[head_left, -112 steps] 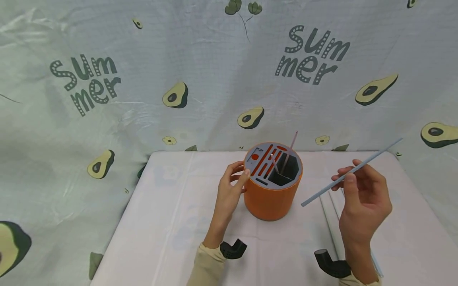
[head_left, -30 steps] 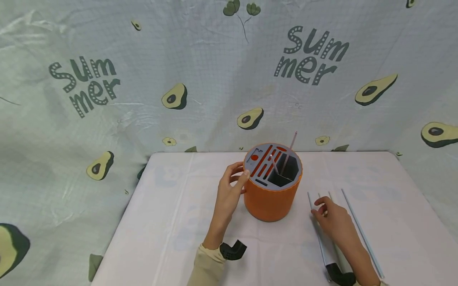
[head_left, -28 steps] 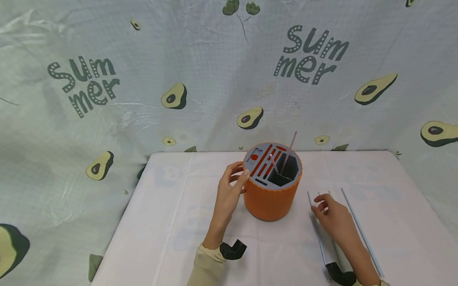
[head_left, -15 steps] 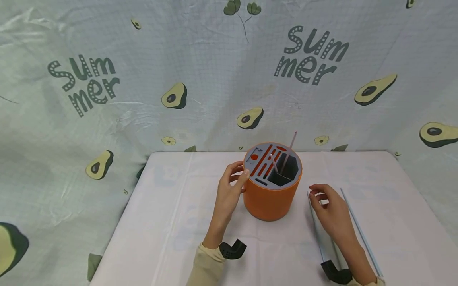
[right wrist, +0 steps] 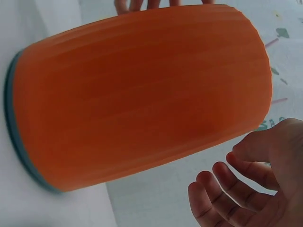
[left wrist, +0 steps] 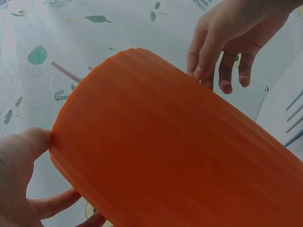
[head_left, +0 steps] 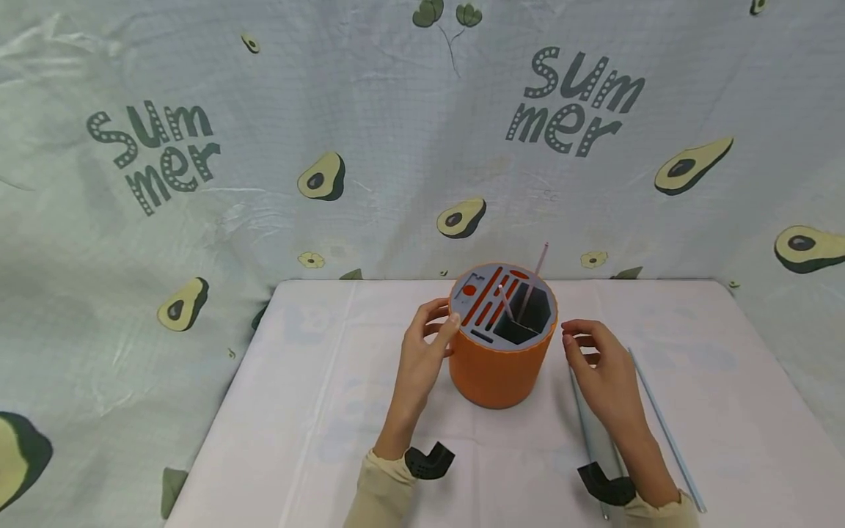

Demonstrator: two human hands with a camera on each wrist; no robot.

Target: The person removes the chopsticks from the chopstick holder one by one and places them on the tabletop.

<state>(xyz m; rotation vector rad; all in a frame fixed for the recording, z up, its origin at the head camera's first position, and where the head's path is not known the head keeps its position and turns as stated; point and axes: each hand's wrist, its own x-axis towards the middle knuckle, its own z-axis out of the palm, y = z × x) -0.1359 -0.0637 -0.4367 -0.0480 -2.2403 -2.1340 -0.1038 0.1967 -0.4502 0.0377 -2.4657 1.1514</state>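
A round orange organizer (head_left: pixel 498 378) with a grey slotted top stands upright on the table. My left hand (head_left: pixel 422 352) holds its left side, thumb at the rim and fingers around the back. Two thin pink sticks (head_left: pixel 543 258) lean in the dark open compartment. Just right of the organizer, my right hand (head_left: pixel 604 378) hovers with loosely curved fingers. In the right wrist view nothing shows between the thumb and fingers of the right hand (right wrist: pixel 265 179), close beside the orange wall (right wrist: pixel 142 99). Thin rods lie partly hidden under the right forearm, one pale blue rod (head_left: pixel 667 429) to its right.
The white-covered table (head_left: pixel 317 411) carries the organizer in the middle and the rods at right. In the left wrist view several rod ends (left wrist: pixel 294 115) lie side by side. Behind the table hangs a pale curtain (head_left: pixel 383 95) printed with avocados.
Earlier my right hand held a pale blue rod in the air; the rod was then let go onto the table. Since then the right hand has moved up and left, beside the organizer. The left hand stays put.
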